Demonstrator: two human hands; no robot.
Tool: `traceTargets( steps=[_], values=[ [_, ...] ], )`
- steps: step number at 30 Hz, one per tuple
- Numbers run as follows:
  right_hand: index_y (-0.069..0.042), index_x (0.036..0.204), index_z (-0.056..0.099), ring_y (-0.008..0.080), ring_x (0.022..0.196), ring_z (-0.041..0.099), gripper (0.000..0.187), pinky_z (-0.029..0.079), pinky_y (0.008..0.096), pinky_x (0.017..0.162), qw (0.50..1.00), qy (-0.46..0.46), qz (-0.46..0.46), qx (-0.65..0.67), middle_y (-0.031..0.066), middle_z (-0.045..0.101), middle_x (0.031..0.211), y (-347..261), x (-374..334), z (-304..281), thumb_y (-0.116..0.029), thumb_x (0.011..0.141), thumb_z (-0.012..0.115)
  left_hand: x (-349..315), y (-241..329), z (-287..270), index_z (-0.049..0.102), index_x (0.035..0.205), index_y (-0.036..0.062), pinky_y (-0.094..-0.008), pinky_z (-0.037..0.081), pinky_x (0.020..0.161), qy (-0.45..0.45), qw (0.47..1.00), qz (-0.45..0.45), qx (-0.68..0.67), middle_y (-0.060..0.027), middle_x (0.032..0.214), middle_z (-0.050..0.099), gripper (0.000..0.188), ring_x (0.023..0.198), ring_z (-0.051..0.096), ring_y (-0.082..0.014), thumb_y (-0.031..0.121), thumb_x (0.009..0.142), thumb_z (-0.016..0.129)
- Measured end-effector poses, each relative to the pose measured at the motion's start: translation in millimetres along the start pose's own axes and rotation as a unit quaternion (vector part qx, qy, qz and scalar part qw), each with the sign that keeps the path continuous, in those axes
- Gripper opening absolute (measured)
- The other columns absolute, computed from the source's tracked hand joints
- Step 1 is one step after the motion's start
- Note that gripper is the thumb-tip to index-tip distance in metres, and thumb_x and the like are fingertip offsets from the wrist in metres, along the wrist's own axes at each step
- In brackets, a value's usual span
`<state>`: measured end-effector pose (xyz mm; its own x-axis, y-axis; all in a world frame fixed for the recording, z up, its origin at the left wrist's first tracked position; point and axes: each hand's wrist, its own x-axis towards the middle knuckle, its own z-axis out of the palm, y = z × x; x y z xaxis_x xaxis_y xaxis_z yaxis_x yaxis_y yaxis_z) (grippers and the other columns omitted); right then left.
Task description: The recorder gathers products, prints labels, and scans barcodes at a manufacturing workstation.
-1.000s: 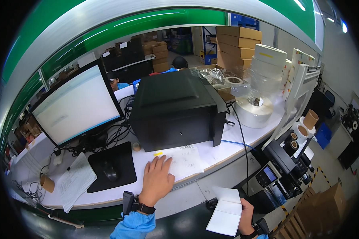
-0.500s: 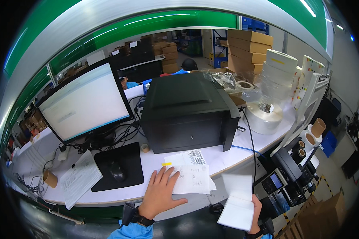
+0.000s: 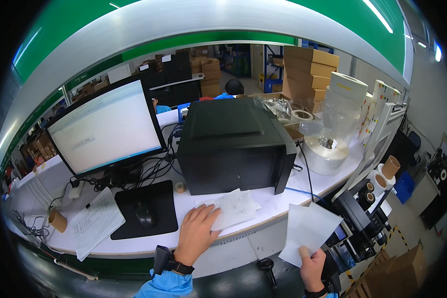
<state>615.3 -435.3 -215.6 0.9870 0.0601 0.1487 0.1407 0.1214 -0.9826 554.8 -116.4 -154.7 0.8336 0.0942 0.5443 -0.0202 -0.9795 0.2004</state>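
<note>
My left hand (image 3: 197,232) lies flat, fingers apart, on the white counter (image 3: 273,201), its fingertips on a stack of printed paper sheets (image 3: 233,208) in front of a large black printer (image 3: 234,144). My right hand (image 3: 313,268) is below the counter edge at the lower right, pinching a blank white sheet (image 3: 308,230) by its lower corner and holding it up. A black mouse (image 3: 144,214) rests on a black mouse pad (image 3: 145,208) just left of my left hand.
A lit monitor (image 3: 107,126) stands at the left with tangled cables under it. A printed form (image 3: 96,222) and a cardboard tube (image 3: 57,220) lie at the far left. Label rolls (image 3: 326,154), cardboard boxes (image 3: 309,72) and brown tubes (image 3: 389,168) crowd the right. A person sits behind the printer.
The view has shifted closer to the counter. My left hand stays on the paper stack. My right hand has raised the white sheet up toward the counter edge.
</note>
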Motion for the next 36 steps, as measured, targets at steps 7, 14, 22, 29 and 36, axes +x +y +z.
traceTargets(
  steps=[7,14,22,29,36],
  values=[
    [0.003,0.114,0.066,0.0192,0.091,0.066,0.024,0.05,0.0299,0.082,0.983,-0.078,-0.103,-0.131,0.0155,0.07,0.101,-29.2,28.2,0.7,-0.004,0.093,0.056,1.3,6.4,-2.6,0.059,0.124,-0.0006,-0.05,0.033,0.111,-0.048,0.998,-0.024,-0.041,-0.0227,0.135,0.052,0.064,0.131,0.043,-0.042,0.041,0.078,0.077],
    [0.001,0.118,0.064,0.0368,0.11,0.06,0.051,0.048,0.0421,0.095,0.832,-0.156,-0.447,-0.291,0.0178,0.065,0.119,-68.1,76.5,95.0,0.008,0.068,0.055,-2.3,-0.8,-1.8,0.039,0.141,-0.0021,-0.0456,0.033,0.112,0.069,0.98,-0.08,-0.168,-0.0265,0.138,0.044,0.075,0.133,0.039,-0.0428,0.026,0.081,0.075],
    [-0.01,0.135,0.055,0.0362,0.132,0.045,0.054,0.031,0.0518,0.113,0.707,-0.339,-0.413,-0.463,0.0155,0.055,0.137,-20.7,73.5,154.3,-0.031,0.086,0.061,-10.6,-26.9,-4.2,0.04,0.139,-0.0029,-0.0395,0.029,0.113,0.289,0.787,-0.17,-0.518,-0.0173,0.134,0.048,0.058,0.127,0.045,-0.0289,0.018,0.086,0.05],
    [-0.011,0.139,0.052,0.0384,0.136,0.04,0.073,0.026,0.0532,0.115,0.735,-0.35,-0.42,-0.4,0.0181,0.046,0.145,-26.5,79.4,139.0,-0.05,0.08,0.07,3.9,-11.0,-21.4,0.049,0.139,0.0055,-0.0538,0.026,0.114,-0.081,0.996,-0.002,-0.039,-0.0224,0.14,0.045,0.085,0.132,0.041,-0.0404,0.052,0.073,0.074],
    [-0.01,0.134,0.055,0.0384,0.136,0.039,0.065,0.026,0.0533,0.114,0.799,-0.26,-0.356,-0.409,0.0178,0.049,0.141,-14.1,71.7,100.1,-0.04,0.079,0.075,30.9,-12.9,-9.7,0.049,0.14,0.0026,-0.0545,0.027,0.112,-0.199,0.979,0.015,-0.031,-0.0246,0.139,0.045,0.098,0.134,0.038,-0.0433,0.061,0.066,0.078]
  ],
)
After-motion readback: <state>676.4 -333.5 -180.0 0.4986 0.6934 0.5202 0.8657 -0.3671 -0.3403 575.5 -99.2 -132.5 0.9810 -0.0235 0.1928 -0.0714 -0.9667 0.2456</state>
